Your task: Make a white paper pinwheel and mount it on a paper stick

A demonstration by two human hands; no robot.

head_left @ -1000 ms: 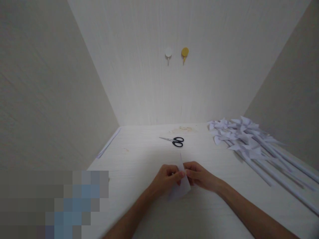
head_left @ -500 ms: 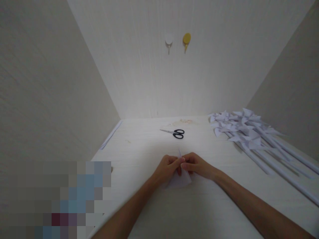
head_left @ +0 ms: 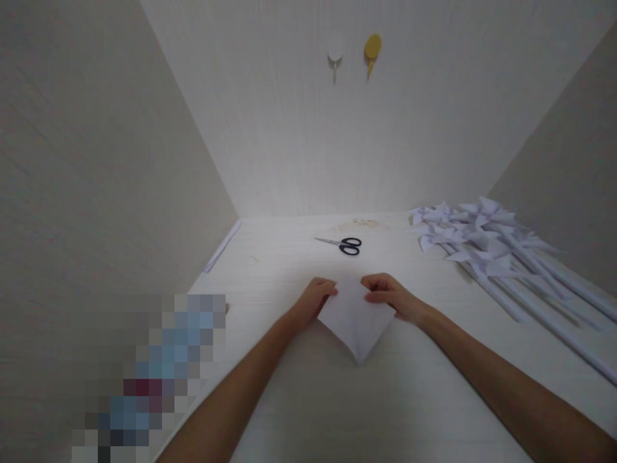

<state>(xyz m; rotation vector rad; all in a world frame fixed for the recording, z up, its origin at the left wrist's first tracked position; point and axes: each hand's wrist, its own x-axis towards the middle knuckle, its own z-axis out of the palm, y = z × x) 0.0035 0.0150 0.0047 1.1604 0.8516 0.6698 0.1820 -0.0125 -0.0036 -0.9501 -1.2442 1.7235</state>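
Paper (head_left: 355, 318), tip pointing toward the person, pinched by left hand (head_left: 313, 302) and right hand (head_left: 393, 297).

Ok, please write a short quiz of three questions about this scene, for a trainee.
1. True or false: both hands grip the white paper sheet.
2. The scissors lie: A) beyond the hands, B) under the sheet, C) in the right hand.
3. What is piled at the table's right side?

Key
1. True: the left hand and the right hand each hold an upper corner.
2. A
3. White paper pinwheels on long sticks.
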